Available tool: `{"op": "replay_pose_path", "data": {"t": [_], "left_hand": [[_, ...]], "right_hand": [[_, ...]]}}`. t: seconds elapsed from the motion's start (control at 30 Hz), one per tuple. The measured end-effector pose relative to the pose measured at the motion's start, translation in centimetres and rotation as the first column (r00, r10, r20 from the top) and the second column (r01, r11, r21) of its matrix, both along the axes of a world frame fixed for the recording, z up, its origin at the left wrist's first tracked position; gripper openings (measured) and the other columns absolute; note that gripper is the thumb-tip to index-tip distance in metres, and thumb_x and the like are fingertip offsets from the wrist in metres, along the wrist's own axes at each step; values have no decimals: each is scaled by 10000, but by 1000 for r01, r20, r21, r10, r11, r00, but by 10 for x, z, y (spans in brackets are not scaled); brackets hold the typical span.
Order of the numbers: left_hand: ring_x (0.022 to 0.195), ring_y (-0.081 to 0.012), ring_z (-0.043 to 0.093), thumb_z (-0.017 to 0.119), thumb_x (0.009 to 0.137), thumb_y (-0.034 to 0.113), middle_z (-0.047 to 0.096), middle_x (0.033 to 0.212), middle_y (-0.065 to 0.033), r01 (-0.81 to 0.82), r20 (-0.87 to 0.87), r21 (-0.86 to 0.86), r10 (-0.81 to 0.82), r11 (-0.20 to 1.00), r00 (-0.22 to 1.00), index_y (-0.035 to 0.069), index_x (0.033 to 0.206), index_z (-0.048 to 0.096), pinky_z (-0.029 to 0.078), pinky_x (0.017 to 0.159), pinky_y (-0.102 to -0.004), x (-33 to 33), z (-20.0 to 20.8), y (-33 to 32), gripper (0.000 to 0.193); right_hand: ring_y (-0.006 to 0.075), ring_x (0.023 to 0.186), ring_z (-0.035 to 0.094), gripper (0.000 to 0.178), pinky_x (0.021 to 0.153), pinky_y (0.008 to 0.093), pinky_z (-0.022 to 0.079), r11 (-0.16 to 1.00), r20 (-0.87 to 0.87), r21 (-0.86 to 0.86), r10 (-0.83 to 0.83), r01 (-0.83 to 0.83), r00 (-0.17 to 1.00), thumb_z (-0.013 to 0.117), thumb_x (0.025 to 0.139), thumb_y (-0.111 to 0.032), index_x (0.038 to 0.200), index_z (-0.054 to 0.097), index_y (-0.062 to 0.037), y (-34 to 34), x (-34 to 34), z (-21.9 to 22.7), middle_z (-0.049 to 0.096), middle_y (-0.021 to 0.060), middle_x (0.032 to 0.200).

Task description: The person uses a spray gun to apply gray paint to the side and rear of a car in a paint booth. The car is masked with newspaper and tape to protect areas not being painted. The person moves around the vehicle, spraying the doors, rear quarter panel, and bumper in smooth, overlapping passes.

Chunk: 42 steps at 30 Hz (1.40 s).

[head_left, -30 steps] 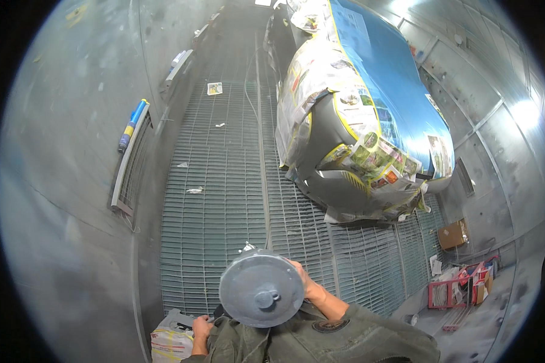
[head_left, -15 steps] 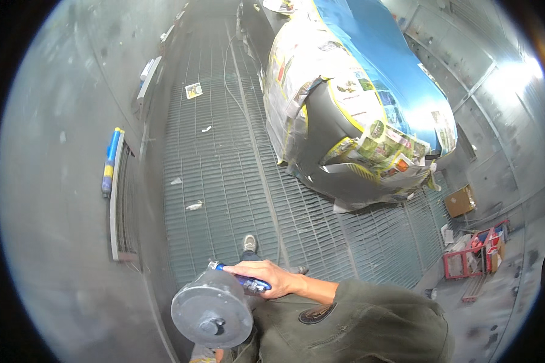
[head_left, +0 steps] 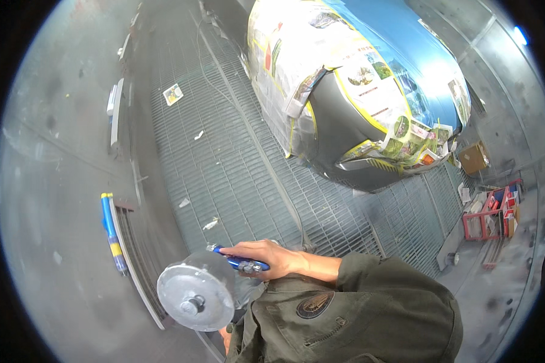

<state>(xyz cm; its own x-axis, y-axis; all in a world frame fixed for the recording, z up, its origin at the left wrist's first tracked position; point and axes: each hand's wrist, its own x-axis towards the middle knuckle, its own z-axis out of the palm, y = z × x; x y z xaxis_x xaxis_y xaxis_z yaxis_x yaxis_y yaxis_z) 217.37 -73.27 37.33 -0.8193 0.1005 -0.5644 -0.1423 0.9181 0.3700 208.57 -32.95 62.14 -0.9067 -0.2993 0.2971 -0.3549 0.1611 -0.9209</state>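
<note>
My right hand is wrapped round the blue handle of a spray gun and holds it low in front of me. A round grey cup with a knob on its lid sits on the gun, tilted toward my view. Below the cup only a sliver of my left hand shows; its fingers are hidden. Ahead to the right stands a car body, blue on top. Masking paper edged with yellow tape covers much of it, and a bare corner panel is dark grey. The gun is apart from the car.
Metal floor grating runs between the car and the grey wall on my left. A blue tube is on that wall. Paper scraps and a hose lie on the grating. At right are a cardboard box and red crate.
My view has shifted, so the car, crate and wall look differently placed. The spray gun is still in my right hand, a little further left in view.
</note>
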Motion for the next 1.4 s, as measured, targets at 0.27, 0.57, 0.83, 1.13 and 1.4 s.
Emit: {"op": "replay_pose_path", "data": {"t": [0.27,0.57,0.83,1.13,1.4], "left_hand": [[844,-448,667,712,742,404,705,885,-219,246,26,-53,-244,968,969,97,928,749,517,724,-496,-140,-12,6,361],[878,-457,653,675,759,407,695,902,-233,476,-40,144,-476,867,879,101,963,737,511,745,-506,-332,-67,-22,373],[882,-486,633,676,746,435,682,889,-251,554,-116,374,-556,743,823,77,1000,714,504,767,-526,-478,-14,-2,441],[944,-451,650,667,732,472,701,923,-241,414,36,385,-462,825,886,71,965,733,503,812,-513,-563,-28,22,468],[924,-433,660,707,719,509,702,878,-214,63,42,338,-82,939,996,29,982,716,502,808,-517,-634,-157,26,548]], "right_hand": [[314,994,663,717,859,392,513,961,33,-2,-276,277,960,736,822,-93,1474,438,-61,38,-66,-23,651,166,1138],[311,947,682,654,838,380,533,841,-8,111,-531,529,847,735,820,-83,1429,499,-48,12,-177,-14,670,165,1113],[332,1073,661,646,919,387,525,801,-41,166,-578,576,815,748,833,-108,1426,496,-61,-15,-295,18,643,179,1234],[324,1116,650,624,944,391,515,816,72,208,-563,540,823,753,829,-69,1404,509,-51,6,-402,22,639,170,1253],[323,1075,652,632,914,377,514,901,-19,104,-421,420,907,737,858,-124,1436,487,-70,87,-557,-6,640,166,1235]]}}
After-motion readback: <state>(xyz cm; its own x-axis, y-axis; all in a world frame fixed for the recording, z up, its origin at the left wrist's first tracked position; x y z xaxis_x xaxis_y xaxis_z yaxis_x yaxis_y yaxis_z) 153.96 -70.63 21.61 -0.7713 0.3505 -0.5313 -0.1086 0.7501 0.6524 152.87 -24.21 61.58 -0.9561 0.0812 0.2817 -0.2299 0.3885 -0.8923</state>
